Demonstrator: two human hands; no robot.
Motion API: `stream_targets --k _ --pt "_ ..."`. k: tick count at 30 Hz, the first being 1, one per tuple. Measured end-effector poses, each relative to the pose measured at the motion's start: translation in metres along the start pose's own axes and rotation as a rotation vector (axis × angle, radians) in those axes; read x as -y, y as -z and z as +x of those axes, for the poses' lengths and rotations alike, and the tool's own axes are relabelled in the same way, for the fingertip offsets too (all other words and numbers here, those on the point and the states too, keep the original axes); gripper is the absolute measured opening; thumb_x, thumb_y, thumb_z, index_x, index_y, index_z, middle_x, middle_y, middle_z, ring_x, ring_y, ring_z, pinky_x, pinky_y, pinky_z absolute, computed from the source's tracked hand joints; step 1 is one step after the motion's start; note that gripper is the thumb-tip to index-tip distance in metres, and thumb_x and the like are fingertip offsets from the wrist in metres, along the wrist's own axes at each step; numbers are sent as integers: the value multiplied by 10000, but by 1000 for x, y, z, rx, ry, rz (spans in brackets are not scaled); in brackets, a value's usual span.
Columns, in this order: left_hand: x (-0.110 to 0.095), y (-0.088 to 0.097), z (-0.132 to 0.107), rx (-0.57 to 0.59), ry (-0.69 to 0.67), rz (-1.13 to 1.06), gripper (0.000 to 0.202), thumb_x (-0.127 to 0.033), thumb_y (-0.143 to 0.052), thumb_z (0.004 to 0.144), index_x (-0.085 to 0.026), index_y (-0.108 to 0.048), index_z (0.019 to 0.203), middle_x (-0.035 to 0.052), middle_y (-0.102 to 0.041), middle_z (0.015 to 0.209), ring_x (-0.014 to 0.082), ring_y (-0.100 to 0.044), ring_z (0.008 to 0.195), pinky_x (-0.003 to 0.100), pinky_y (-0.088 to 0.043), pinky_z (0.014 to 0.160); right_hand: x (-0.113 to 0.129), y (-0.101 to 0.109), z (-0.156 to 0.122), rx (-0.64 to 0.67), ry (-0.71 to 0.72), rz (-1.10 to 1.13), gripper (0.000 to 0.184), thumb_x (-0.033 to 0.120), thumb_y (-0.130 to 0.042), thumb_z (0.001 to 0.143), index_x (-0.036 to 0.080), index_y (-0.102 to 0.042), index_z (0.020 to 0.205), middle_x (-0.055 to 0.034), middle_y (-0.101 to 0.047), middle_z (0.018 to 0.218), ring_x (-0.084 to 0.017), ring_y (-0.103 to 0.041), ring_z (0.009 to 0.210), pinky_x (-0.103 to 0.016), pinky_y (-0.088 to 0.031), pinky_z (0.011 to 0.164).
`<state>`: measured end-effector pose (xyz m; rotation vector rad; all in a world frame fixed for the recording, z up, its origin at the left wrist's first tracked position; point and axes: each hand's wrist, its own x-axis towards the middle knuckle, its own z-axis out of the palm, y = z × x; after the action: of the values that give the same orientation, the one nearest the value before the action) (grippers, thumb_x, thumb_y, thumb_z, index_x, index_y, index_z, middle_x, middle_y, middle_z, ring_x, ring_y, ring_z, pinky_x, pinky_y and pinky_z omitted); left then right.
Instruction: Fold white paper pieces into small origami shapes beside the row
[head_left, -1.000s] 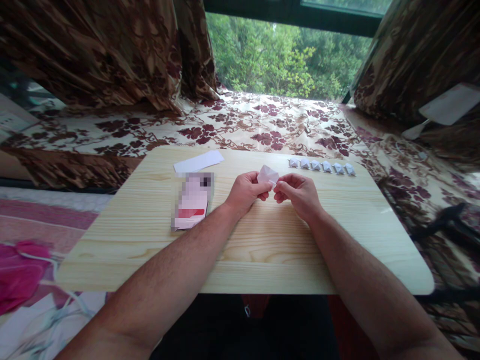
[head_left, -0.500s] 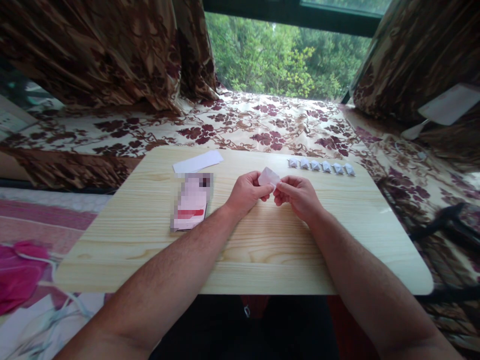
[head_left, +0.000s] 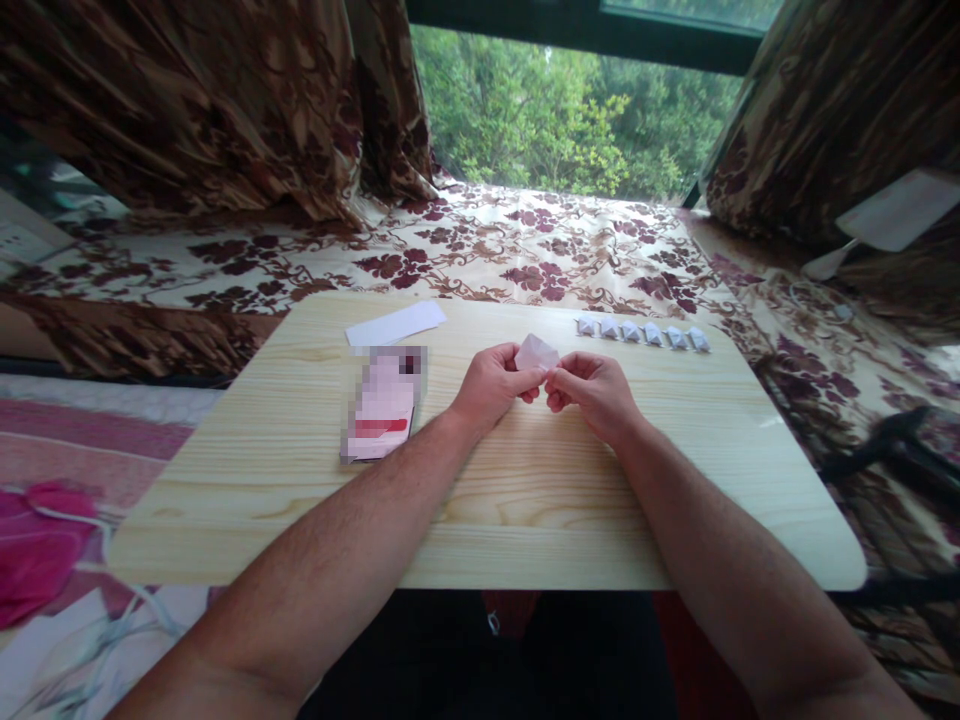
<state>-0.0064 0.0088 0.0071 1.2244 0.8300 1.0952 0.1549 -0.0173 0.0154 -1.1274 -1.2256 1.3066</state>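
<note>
Above the middle of the wooden table, both of my hands pinch a small folded piece of white paper (head_left: 535, 353). My left hand (head_left: 495, 382) grips its left and lower edge between thumb and fingers. The fingertips of my right hand (head_left: 592, 388) close on the lower right corner, almost touching the left thumb. Part of the paper is hidden behind the fingers. Beyond my right hand, a row of several small folded white paper pieces (head_left: 631, 331) lies along the table's far edge.
White paper strips (head_left: 396, 323) lie at the table's far left. A phone-shaped pinkish object (head_left: 381, 405), blurred by pixels, rests left of my left arm. The pale table (head_left: 247, 480) has rounded corners. A white lamp (head_left: 896, 210) stands on the patterned cloth at right.
My right fingers have shifted very slightly left along the paper's lower corner. Both hands keep hold of it in nearly the same place; the other objects have not moved.
</note>
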Motion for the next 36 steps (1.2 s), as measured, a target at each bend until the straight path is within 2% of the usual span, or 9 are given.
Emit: stream_targets --k 12,23,36 --pt "-1 0 0 10 11 -31 304 -348 -802 654 -125 -622 756 3 -627 608 86 -540 487 226 -424 482 0 1 -1 13 16 3 335 458 -796 707 155 -653 714 -25 -691 641 -119 -615 498 -242 -523 492" --pt "2 1 0 11 -21 6 308 -343 -803 669 -116 -637 793 0 -623 597 94 -546 487 225 -435 478 -1 1 1 7 11 -2 324 434 -794 718 148 -641 712 -25 -692 649 -123 -622 493 -242 -519 476" --pt "1 -2 -1 -12 -55 72 304 -322 -807 664 -115 -642 813 -5 -628 603 94 -545 497 215 -430 474 1 -2 0 -65 64 -108 165 264 -712 740 146 -627 662 -7 -664 582 -107 -597 464 -213 -485 456"
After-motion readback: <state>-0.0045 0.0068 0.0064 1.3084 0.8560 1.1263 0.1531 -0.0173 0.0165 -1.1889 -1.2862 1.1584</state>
